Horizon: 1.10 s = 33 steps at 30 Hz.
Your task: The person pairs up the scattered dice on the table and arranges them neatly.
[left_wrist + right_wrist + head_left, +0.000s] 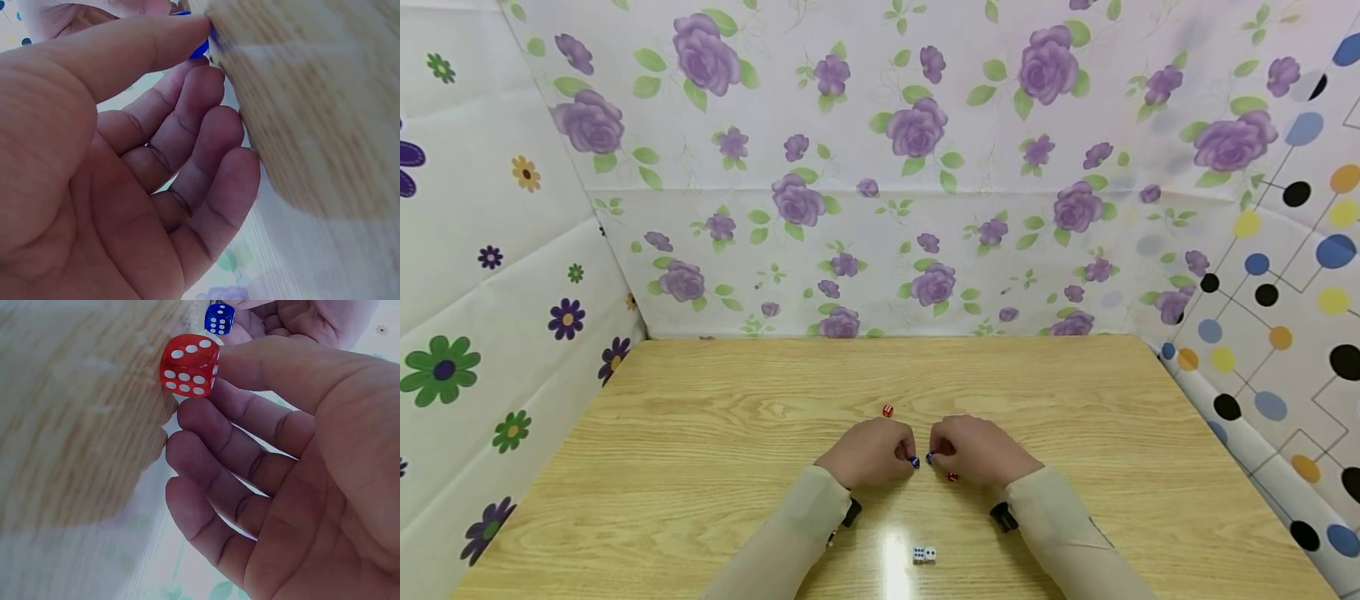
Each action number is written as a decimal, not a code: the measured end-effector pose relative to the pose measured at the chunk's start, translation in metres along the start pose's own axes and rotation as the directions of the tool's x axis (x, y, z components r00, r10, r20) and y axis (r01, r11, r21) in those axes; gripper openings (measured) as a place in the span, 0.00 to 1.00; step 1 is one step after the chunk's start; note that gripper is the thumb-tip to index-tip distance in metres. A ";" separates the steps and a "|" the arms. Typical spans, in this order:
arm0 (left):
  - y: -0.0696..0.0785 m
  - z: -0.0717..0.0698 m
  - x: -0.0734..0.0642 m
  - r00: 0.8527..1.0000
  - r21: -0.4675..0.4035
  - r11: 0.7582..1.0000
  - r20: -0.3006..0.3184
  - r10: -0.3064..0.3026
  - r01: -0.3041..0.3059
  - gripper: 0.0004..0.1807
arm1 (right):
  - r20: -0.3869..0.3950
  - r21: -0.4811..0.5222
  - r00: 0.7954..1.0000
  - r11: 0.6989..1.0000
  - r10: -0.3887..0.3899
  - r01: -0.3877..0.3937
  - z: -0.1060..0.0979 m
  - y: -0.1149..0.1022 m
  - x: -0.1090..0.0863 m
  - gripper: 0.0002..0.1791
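Observation:
Over the middle of the table, my left hand (871,452) pinches a blue die (915,462) between thumb and fingertips, low at the wood. Part of that blue die (200,50) shows under the thumb in the left wrist view. Facing it, my right hand (983,450) pinches a second blue die (929,457) a small gap away. Beside the right hand's fingers, on its near side, sits a red die (952,477). This red die (189,365) overlaps the right fingertips in the right wrist view and hides what they hold.
Another red die (888,411) lies just beyond the left hand. Two white dice (919,555) stand side by side nearer the front, between the forearms. The wooden table (737,400) meets a flowered cloth wall (865,242) at the back, with patterned cloth on both sides.

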<state>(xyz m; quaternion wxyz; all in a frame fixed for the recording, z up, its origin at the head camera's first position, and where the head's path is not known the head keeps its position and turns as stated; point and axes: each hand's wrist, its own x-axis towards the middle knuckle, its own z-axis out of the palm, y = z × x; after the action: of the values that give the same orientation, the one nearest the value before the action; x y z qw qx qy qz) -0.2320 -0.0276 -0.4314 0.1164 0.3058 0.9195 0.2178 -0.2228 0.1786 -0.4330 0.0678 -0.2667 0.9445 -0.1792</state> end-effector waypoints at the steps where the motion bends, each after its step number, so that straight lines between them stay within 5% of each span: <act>1: 0.000 0.000 0.000 1.000 0.000 1.000 -0.001 0.000 0.000 0.04 | 0.003 0.003 1.000 1.000 0.001 -0.001 0.000 0.000 0.000 0.06; 33: 0.005 -0.002 0.002 1.000 -0.027 0.999 0.015 -0.023 0.024 0.03 | 0.021 0.063 1.000 0.998 0.003 -0.004 0.003 -0.001 0.001 0.07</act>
<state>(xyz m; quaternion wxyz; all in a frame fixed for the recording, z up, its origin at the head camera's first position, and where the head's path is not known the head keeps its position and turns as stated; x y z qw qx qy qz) -0.2317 -0.0229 -0.4273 0.1296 0.2950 0.9192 0.2266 -0.2221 0.1761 -0.4352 0.0863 -0.2647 0.9381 -0.2061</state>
